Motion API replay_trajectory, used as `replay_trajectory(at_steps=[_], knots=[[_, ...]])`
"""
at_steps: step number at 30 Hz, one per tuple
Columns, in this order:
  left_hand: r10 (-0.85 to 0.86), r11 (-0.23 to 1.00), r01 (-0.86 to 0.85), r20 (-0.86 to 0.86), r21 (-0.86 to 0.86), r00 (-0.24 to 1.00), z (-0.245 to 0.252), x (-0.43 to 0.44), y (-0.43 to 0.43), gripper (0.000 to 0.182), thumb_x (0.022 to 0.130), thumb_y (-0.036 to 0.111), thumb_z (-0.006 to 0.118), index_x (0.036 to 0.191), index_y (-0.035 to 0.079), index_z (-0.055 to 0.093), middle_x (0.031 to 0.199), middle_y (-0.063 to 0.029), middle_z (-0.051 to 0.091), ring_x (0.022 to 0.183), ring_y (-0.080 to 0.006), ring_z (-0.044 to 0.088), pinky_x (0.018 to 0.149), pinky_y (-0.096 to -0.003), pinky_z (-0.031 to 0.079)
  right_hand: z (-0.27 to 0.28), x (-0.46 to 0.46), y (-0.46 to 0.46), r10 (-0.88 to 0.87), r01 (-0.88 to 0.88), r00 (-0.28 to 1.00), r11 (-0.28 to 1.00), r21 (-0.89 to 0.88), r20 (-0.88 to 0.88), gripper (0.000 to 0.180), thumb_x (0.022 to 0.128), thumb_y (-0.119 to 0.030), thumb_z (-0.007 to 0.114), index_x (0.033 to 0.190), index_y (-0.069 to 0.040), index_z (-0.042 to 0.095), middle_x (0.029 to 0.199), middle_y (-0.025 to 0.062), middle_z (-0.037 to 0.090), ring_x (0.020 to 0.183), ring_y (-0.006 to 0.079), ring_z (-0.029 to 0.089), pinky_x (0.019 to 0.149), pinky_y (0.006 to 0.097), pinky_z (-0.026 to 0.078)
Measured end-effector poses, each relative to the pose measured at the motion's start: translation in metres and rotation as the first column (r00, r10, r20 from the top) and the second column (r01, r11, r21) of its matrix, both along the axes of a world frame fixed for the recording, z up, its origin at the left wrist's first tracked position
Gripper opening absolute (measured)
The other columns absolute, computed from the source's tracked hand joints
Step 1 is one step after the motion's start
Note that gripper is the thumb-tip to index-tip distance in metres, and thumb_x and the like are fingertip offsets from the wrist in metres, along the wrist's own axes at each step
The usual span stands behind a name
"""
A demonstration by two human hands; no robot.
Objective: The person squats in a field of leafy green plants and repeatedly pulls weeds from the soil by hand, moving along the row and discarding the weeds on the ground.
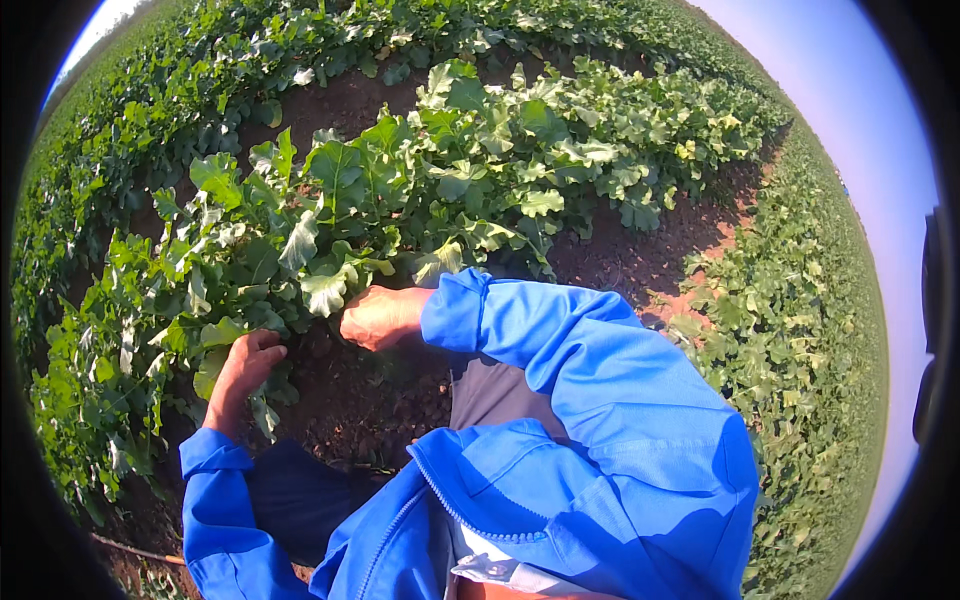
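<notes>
A dense row of broad-leaved green crop plants (341, 187) runs across the ground before me. At the row's near edge, my right hand (382, 316) reaches in under the leaves, its fingertips hidden among the foliage. Lower and further left, my left hand (251, 367) touches the leaves at the edge of the row, fingers bent and thumb pointing right. Whether either hand grips a stem or leaf cannot be told. Large lobed leaves (326, 291) hang just left of my right hand.
Bare brown soil (367, 397) lies between my knees and the row, with another strip of soil (637, 255) to the right. More leafy rows (795, 337) stretch beyond on both sides. A thin stick or handle (139, 551) lies on the ground at the lower left.
</notes>
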State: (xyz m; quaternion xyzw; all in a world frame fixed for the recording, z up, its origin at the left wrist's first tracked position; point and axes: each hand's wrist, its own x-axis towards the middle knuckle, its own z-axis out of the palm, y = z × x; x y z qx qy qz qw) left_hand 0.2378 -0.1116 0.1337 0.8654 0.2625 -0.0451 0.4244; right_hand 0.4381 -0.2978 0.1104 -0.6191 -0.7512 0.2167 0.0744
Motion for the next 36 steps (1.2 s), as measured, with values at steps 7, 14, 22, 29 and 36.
replay_trajectory(at_steps=[7, 14, 22, 29, 36], knots=[[-0.217, 0.973, 0.202, -0.144, -0.114, 0.965, 0.013, 0.007, -0.023, 0.034, 0.078, 0.014, 0.065, 0.108, -0.005, 0.065, 0.095, -0.0121, 0.068, 0.09, -0.0194, 0.063, 0.08, -0.0316, 0.049, 0.008, -0.025, 0.008, -0.07, 0.081, 0.995, 0.979, 0.186, -0.069, 0.017, 0.072, -0.021, 0.062, 0.078, -0.005, 0.062, 0.074, 0.014, 0.064, 0.073, 0.0357, 0.064, 0.06, 0.0457, 0.05], [-0.006, 0.78, 0.237, 0.373, -0.579, 0.928, 0.003, 0.022, -0.036, 0.083, 0.078, 0.012, 0.071, 0.146, 0.005, 0.024, 0.128, -0.0119, 0.051, 0.112, -0.0237, 0.055, 0.095, -0.0383, 0.045, 0.028, -0.036, 0.006, -0.174, 0.315, 0.701, 0.946, 0.082, -0.692, 0.037, 0.076, -0.018, 0.062, 0.109, 0.0, 0.06, 0.102, 0.0196, 0.066, 0.098, 0.0294, 0.063, 0.085, 0.0381, 0.049], [0.074, 0.768, 0.175, 0.357, -0.616, 0.931, 0.03, 0.017, -0.038, 0.094, 0.076, 0.025, 0.076, 0.149, 0.007, 0.02, 0.136, -0.0133, 0.041, 0.125, -0.0299, 0.045, 0.095, -0.0398, 0.045, 0.04, -0.039, 0.012, -0.334, 0.313, 0.362, 0.923, -0.224, -0.87, 0.058, 0.08, -0.024, 0.069, 0.13, -0.007, 0.045, 0.12, 0.0091, 0.061, 0.1, 0.0186, 0.061, 0.074, 0.0338, 0.055], [-0.027, 0.754, 0.305, 0.437, -0.581, 0.899, 0.032, 0.023, -0.04, 0.108, 0.068, 0.041, 0.08, 0.15, 0.008, 0.017, 0.147, -0.0179, 0.031, 0.13, -0.0323, 0.04, 0.102, -0.0441, 0.039, 0.044, -0.04, 0.012, -0.29, 0.147, 0.265, 0.955, -0.259, -0.92, 0.071, 0.083, -0.03, 0.064, 0.144, -0.011, 0.031, 0.13, 0.0112, 0.05, 0.105, 0.0257, 0.058, 0.069, 0.0361, 0.057], [-0.194, 0.763, 0.432, 0.467, -0.481, 0.863, 0.039, 0.027, -0.039, 0.088, 0.05, 0.056, 0.082, 0.115, -0.001, 0.063, 0.144, -0.0232, 0.035, 0.135, -0.0356, 0.033, 0.107, -0.0499, 0.03, 0.083, -0.058, 0.006, -0.099, 0.1, 0.115, 0.991, -0.087, -0.988, 0.052, 0.095, -0.017, 0.048, 0.142, -0.001, 0.032, 0.143, 0.0151, 0.038, 0.121, 0.0228, 0.049, 0.092, 0.033, 0.049]])
